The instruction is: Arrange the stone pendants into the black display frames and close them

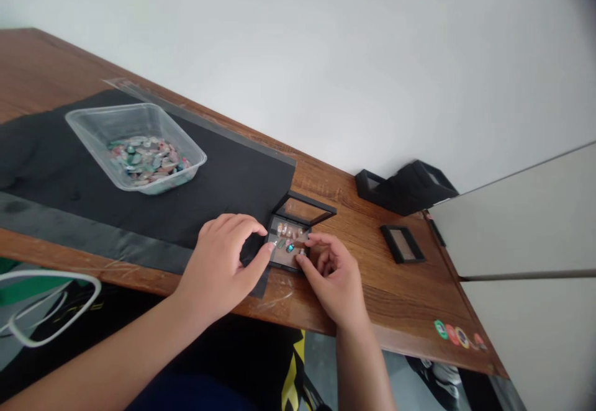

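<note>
A small black box (285, 266) lies on the table between my hands, its windowed lid (305, 209) raised at the back. Inside, what look like press-on nails (289, 232) sit in two rows on a pale card; one in the lower row is shiny blue-green. My left hand (226, 261) has its thumb and index finger curled at the box's left edge, the thumb tip over the end of the lower row. At the right edge is my right hand (334, 274), its thumb and index finger on that side and its other fingers folded in. My fingers partly cover the row ends.
A clear plastic tub (88, 131) of loose nail-like pieces (151, 159) stands on a black mat (242, 181) to the left. Further right are stacked black boxes (405, 187) by the wall and a single windowed box (402, 243). Round stickers (451, 334) mark the front right edge.
</note>
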`<action>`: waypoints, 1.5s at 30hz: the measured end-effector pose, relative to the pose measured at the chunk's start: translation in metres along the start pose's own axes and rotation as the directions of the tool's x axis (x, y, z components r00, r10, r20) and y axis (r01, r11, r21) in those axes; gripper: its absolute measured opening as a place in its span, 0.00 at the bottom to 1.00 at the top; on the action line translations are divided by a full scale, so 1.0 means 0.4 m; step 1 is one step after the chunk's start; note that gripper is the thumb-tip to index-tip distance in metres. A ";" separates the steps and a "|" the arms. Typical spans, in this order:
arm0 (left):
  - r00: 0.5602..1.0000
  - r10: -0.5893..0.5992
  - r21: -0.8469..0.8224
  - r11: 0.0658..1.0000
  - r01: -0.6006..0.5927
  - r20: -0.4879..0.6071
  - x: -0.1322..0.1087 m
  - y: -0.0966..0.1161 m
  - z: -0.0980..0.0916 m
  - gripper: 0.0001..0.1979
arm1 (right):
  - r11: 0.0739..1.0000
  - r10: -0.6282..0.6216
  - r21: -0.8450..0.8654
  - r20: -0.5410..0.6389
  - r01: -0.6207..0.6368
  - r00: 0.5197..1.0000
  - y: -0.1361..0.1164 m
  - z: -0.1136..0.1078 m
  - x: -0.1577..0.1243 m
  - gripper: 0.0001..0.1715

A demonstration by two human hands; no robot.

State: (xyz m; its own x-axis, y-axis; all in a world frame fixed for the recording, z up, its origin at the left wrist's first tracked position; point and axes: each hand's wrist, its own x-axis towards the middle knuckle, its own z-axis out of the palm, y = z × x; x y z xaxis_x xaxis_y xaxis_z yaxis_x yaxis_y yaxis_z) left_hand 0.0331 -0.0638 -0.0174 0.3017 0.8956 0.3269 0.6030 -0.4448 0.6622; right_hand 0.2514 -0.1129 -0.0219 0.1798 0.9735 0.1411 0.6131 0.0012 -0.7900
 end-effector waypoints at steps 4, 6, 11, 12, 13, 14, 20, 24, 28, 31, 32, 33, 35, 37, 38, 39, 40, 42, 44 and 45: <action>1.000 0.000 0.014 1.000 0.000 0.002 0.000 0.001 0.002 0.05 | 0.998 -0.012 -0.056 -0.019 0.011 1.000 -0.007 0.004 -0.001 0.12; 1.000 0.008 0.018 1.000 -0.008 0.003 0.001 0.001 0.004 0.05 | 0.997 -0.032 -0.077 -0.020 0.031 0.999 -0.011 0.005 0.000 0.10; 0.996 0.084 0.063 0.994 -0.086 0.033 -0.001 -0.004 0.010 0.16 | 0.985 -0.114 -0.132 -0.009 0.111 0.993 -0.020 0.005 0.002 0.16; 0.993 0.108 0.081 0.990 -0.112 0.051 -0.002 -0.005 0.011 0.18 | 0.982 -0.122 -0.144 -0.008 0.119 0.993 -0.022 0.005 0.002 0.15; 0.989 0.128 0.099 0.986 -0.135 0.069 -0.003 -0.006 0.013 0.19 | 0.980 -0.123 -0.158 -0.009 0.120 0.992 -0.023 0.006 0.003 0.13; 0.987 0.141 0.115 0.982 -0.149 0.081 -0.004 -0.007 0.014 0.20 | 0.978 -0.120 -0.175 -0.011 0.117 0.993 -0.025 0.007 0.003 0.10; 0.992 0.116 0.151 0.981 -0.121 0.042 -0.006 -0.007 0.016 0.22 | 0.975 -0.072 -0.213 -0.020 0.066 0.997 -0.024 0.015 0.006 0.04; 0.989 0.119 0.138 0.982 -0.130 0.082 -0.004 -0.005 0.015 0.25 | 0.971 -0.036 -0.238 -0.002 0.035 0.999 -0.031 0.019 0.004 0.08; 0.986 0.129 0.148 0.979 -0.143 0.102 -0.003 -0.003 0.015 0.22 | 0.958 0.013 -0.285 -0.020 -0.018 1.000 -0.045 0.025 0.005 0.09; 0.986 0.137 0.159 0.976 -0.151 0.093 -0.004 -0.003 0.016 0.19 | 0.947 0.037 -0.316 -0.045 -0.050 0.998 -0.052 0.034 0.008 0.11; 0.986 0.140 0.161 0.975 -0.154 0.092 -0.004 -0.004 0.016 0.19 | 0.943 0.043 -0.327 -0.062 -0.061 0.997 -0.054 0.037 0.009 0.12; 0.985 0.143 0.163 0.974 -0.157 0.093 -0.004 -0.004 0.017 0.19 | 0.938 0.047 -0.338 -0.081 -0.072 0.996 -0.056 0.040 0.010 0.13; 0.984 0.149 0.170 0.972 -0.163 0.095 -0.005 -0.006 0.018 0.19 | 0.927 0.055 -0.363 -0.118 -0.095 0.992 -0.060 0.047 0.011 0.14; 0.984 0.154 0.180 0.969 -0.168 0.093 -0.006 -0.006 0.019 0.19 | 0.915 0.066 -0.386 -0.144 -0.118 0.987 -0.065 0.052 0.012 0.14; 0.984 0.154 0.181 0.969 -0.168 0.091 -0.006 -0.006 0.020 0.19 | 0.908 0.070 -0.399 -0.154 -0.127 0.986 -0.067 0.054 0.013 0.14; 0.985 0.152 0.178 0.970 -0.165 0.088 -0.006 -0.006 0.020 0.19 | 0.901 0.072 -0.414 -0.158 -0.132 0.985 -0.068 0.056 0.013 0.13; 0.986 0.147 0.172 0.972 -0.159 0.081 -0.005 -0.005 0.020 0.18 | 0.892 0.070 -0.432 -0.160 -0.134 0.985 -0.070 0.057 0.013 0.12; 0.989 0.135 0.155 0.977 -0.144 0.064 -0.004 -0.004 0.021 0.18 | 0.875 0.062 -0.466 -0.156 -0.129 0.986 -0.071 0.059 0.012 0.12; 0.991 0.125 0.145 0.981 -0.131 0.049 -0.003 -0.003 0.021 0.16 | 0.867 0.052 -0.484 -0.153 -0.120 0.987 -0.072 0.060 0.011 0.12; 0.992 0.121 0.146 0.981 -0.126 0.047 -0.003 -0.003 0.022 0.15 | 0.866 0.046 -0.487 -0.152 -0.115 0.987 -0.072 0.061 0.010 0.12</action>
State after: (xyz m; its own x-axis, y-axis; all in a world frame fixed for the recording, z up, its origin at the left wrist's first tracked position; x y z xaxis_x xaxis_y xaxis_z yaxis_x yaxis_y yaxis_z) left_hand 0.0383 -0.0642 -0.0245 0.4063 0.8343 0.3725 0.6611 -0.5499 0.5104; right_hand 0.2158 -0.1036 -0.0130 0.3227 0.9265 0.1937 0.8846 -0.2224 -0.4099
